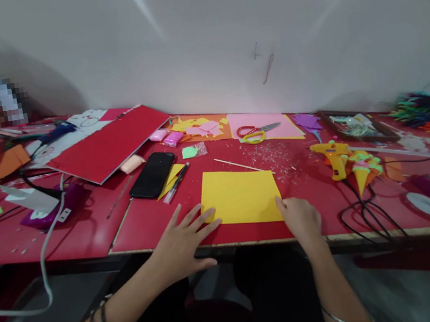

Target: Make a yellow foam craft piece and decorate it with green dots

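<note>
A yellow sheet of paper (240,195) lies flat near the front edge of the red table. My left hand (184,239) is open, its fingers spread, with the fingertips resting on the sheet's left edge. At the right edge, my right hand (300,218) is closed, pinching the paper between thumb and curled fingers. Just beyond the sheet lies a thin wooden stick (240,165). To the left are a pen (177,182), a small yellow paper piece (168,186) and a black phone (153,175).
Scissors (255,134) lie on pink paper (269,119) at the back. A yellow glue gun (333,158) with cables stands right, beside a paper ice-cream cone ornament (363,173). A red board (114,141) leans at the left; a white cable (46,264) hangs off the edge. Tiny scraps litter the middle.
</note>
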{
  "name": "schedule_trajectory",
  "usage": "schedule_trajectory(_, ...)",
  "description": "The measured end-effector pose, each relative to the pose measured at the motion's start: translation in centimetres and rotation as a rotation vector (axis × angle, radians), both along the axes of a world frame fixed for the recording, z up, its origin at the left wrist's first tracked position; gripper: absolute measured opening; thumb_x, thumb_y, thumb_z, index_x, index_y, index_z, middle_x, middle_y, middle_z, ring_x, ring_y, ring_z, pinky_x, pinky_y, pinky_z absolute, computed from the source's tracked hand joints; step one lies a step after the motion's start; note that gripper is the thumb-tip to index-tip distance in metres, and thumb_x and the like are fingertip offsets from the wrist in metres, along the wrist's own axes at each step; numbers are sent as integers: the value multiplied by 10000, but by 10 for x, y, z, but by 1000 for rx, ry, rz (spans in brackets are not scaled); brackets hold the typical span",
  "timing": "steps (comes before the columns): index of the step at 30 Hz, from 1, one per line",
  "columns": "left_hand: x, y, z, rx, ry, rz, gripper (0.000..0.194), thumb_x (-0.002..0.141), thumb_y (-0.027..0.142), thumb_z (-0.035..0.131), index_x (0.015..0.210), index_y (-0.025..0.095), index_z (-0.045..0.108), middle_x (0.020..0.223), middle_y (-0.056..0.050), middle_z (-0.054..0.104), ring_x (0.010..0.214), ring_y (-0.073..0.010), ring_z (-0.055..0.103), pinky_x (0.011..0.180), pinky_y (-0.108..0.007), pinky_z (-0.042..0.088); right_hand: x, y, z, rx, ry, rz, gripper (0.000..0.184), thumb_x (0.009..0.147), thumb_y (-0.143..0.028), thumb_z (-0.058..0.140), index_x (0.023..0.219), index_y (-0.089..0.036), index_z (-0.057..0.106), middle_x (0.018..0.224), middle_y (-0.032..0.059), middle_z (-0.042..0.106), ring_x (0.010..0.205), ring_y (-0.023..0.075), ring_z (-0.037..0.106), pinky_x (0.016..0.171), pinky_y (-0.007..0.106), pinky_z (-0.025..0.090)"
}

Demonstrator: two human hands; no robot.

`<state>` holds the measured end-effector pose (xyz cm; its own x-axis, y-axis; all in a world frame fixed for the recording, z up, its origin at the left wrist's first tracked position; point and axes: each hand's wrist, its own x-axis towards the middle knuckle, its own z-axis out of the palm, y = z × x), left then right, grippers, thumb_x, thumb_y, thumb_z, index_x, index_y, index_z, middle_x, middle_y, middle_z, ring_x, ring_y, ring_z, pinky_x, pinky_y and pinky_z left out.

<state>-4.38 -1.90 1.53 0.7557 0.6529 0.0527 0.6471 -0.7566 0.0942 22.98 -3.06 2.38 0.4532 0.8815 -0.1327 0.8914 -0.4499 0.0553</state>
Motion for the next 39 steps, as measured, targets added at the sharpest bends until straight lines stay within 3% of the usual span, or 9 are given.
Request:
schedule_trajectory(6, -28, 2, 9, -23, 24, 9, 637, 735, 563, 469, 1308, 341, 301, 1356, -1, 371, 1275, -212, 266, 1053, -421, 87, 0, -2, 0, 9, 3, 20, 511, 869, -406, 220, 814, -167, 669, 786, 130, 659, 735, 231, 625, 576, 287, 407)
schedule_trajectory(12, -28, 7, 13, 15, 65, -51, 604, 745, 533, 479, 1292, 315, 346, 1361, -8, 366, 1254, -203, 307, 1046, -372, 131, -5, -1, 2, 21, -4, -1, 505, 870, -392, 224, 827, -135, 656, 799, 143, 648, 750, 232, 618, 607, 298, 407)
schedule_trajectory(14, -26, 6, 14, 35, 70, -63, 626, 731, 531, 498, 1293, 299, 348, 1371, -21, 349, 1249, -195, 315, 1041, -343, 152, -9, -2, 3, 83, -60, 6, 448, 869, -349, 261, 862, -111, 640, 821, 158, 636, 781, 240, 606, 642, 320, 408)
schedule_trajectory(17, -23, 5, 16, 62, 67, -72, 638, 732, 500, 513, 1301, 273, 336, 1385, -31, 322, 1252, -191, 305, 1034, -321, 171, -24, -6, 1, 315, -209, 74, 335, 846, -254, 338, 1024, -91, 570, 985, 189, 585, 943, 287, 533, 709, 367, 399)
schedule_trajectory(19, -22, 3, 15, 61, 76, -82, 617, 744, 467, 508, 1297, 246, 346, 1371, -38, 348, 1248, -193, 309, 1033, -321, 175, -40, -12, -3, 414, -228, 197, 354, 829, -183, 363, 1148, -105, 496, 1104, 194, 533, 1024, 296, 477, 767, 392, 385)
schedule_trajectory(21, -22, 3, 14, 44, 98, -86, 584, 759, 433, 491, 1290, 228, 360, 1349, -42, 384, 1228, -195, 336, 1027, -323, 188, -61, -20, -9, 416, -139, 494, 369, 823, -123, 354, 1160, -146, 503, 1163, 169, 514, 1075, 271, 446, 870, 410, 341)
schedule_trajectory(24, -22, 3, 13, 21, 121, -82, 561, 763, 382, 479, 1288, 224, 360, 1336, -40, 402, 1190, -194, 384, 1008, -324, 227, -89, -34, -20, 391, 91, 902, 370, 864, -216, 336, 1212, -252, 458, 1214, 79, 503, 1125, 212, 422, 974, 391, 269)
schedule_trajectory(30, -25, 9, 12, 16, 102, -98, 532, 750, 335, 484, 1266, 241, 394, 1314, -27, 431, 1153, -197, 426, 975, -326, 286, -102, -45, -29, 400, 300, 833, 401, 866, -321, 360, 1264, -273, 385, 1301, -4, 448, 1196, 190, 360, 994, 383, 250)
schedule_trajectory(39, -27, 11, 10, 6, 81, -101, 533, 749, 323, 473, 1269, 237, 394, 1317, -22, 429, 1155, -199, 428, 968, -326, 315, -104, -43, -31, 447, 347, 767, 382, 879, -313, 324, 1239, -240, 429, 1274, 0, 484, 1170, 182, 397, 993, 375, 235)
